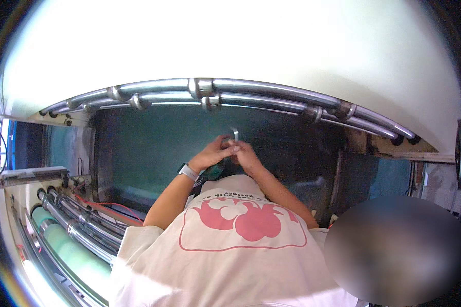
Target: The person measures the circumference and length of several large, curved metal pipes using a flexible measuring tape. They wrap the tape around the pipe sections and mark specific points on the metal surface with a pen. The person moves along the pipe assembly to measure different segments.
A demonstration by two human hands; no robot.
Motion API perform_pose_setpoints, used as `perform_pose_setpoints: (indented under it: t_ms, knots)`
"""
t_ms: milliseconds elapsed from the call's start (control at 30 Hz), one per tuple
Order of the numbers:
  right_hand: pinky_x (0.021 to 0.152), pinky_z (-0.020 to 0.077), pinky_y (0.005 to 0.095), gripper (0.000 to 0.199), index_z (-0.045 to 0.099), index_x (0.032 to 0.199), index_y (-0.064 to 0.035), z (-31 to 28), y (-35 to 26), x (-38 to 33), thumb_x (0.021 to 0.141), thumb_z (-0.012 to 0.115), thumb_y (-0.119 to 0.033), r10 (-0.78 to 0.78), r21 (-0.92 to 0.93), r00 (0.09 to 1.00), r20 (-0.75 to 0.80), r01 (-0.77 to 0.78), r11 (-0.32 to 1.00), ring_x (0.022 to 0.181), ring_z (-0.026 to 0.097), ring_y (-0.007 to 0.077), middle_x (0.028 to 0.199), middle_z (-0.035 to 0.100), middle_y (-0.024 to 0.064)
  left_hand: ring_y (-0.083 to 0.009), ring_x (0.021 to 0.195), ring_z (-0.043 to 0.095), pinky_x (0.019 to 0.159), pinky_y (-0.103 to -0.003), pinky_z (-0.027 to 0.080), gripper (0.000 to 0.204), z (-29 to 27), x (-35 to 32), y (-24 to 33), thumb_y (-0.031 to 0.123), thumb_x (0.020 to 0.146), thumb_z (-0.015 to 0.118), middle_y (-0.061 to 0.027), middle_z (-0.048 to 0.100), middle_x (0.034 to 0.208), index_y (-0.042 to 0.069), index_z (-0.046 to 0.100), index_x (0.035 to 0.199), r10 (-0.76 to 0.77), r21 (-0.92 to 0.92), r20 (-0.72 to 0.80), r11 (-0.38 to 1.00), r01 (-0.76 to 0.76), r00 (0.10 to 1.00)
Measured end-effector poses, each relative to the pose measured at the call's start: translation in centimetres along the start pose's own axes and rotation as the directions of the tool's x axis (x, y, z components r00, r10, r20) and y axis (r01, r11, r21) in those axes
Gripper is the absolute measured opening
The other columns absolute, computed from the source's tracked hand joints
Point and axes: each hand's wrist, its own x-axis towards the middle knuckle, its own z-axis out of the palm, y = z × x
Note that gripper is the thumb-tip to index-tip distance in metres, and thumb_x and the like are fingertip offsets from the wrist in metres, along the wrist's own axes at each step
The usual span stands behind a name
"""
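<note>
In front of my waist, my left hand and my right hand meet, fingers bent inward and pressed together. A small bright silvery piece sticks up just beyond the fingertips. Its lower part is hidden by the fingers, and its kind is too small to tell. Which hand bears it does not show clearly. On my left wrist is a watch with a pale strap. Both forearms reach out over the front of my pale printed shirt.
Beyond my hands, shiny metal rollers with collars run across below a large white panel. More bars and a pale green roller lie at lower left, near a red cable. A dark green floor stretches below. A blurred patch covers the lower right.
</note>
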Motion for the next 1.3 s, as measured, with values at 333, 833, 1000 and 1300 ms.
perform_pose_setpoints:
  t_ms: [333, 833, 1000, 1300]
  knots:
    - [0.042, 0.0274, 0.02, 0.019, 0.054, 0.095, -0.0078, 9.2, -2.3, 0.9, 0.079, 0.059, -0.017, 0.034, -0.289, 0.939, 0.342, 0.071, 0.955, 0.048, 0.037, 0.005, 0.063, 0.043, -0.0053, -0.0251, 0.107, 0.05, 0.091, -0.033, 0.038, 0.092, -9.0, -5.6, 2.9, 0.052, 0.073, 0.062, -0.02, 0.053, 0.112, -0.005, 0.021, 0.132, 0.049, 0.177, 0.208, 0.98, -0.087, 0.977]
    - [0.055, 0.0399, 0.028, 0.021, 0.052, 0.075, -0.0012, 10.6, -11.2, 10.0, 0.083, 0.056, -0.019, -0.767, -0.733, 0.588, -0.257, 0.398, 0.552, 0.058, 0.049, 0.0148, 0.064, 0.055, 0.0077, -0.0107, 0.075, 0.054, 0.074, -0.025, 0.043, 0.014, -40.1, -12.1, 4.2, 0.018, 0.082, 0.058, -0.0018, 0.057, 0.074, 0.004, 0.059, 0.08, 0.09, 0.351, 0.003, 0.933, -0.086, 0.996]
    - [0.063, 0.0412, 0.0322, 0.019, 0.049, 0.077, -0.0014, 10.9, -9.7, 12.4, 0.083, 0.056, -0.018, -0.793, -0.803, 0.553, -0.255, 0.335, 0.492, 0.067, 0.051, 0.0235, 0.073, 0.054, 0.0122, -0.012, 0.07, 0.053, 0.069, -0.027, 0.043, 0.017, -43.6, -9.3, 3.5, 0.018, 0.084, 0.056, -0.0034, 0.057, 0.071, 0.002, 0.06, 0.082, 0.251, 0.565, -0.034, 0.803, -0.189, 0.967]
    - [0.055, 0.0422, 0.0265, 0.014, 0.048, 0.091, -0.0045, 11.0, -9.3, 11.6, 0.086, 0.052, -0.017, -0.671, -0.718, 0.67, -0.319, 0.291, 0.632, 0.063, 0.048, 0.0138, 0.074, 0.051, 0.0052, -0.0172, 0.066, 0.055, 0.065, -0.03, 0.043, 0.02, -46.0, -5.6, 2.0, 0.021, 0.083, 0.053, -0.0081, 0.059, 0.07, 0.004, 0.062, 0.084, 0.417, 0.681, -0.123, 0.695, -0.229, 0.901]
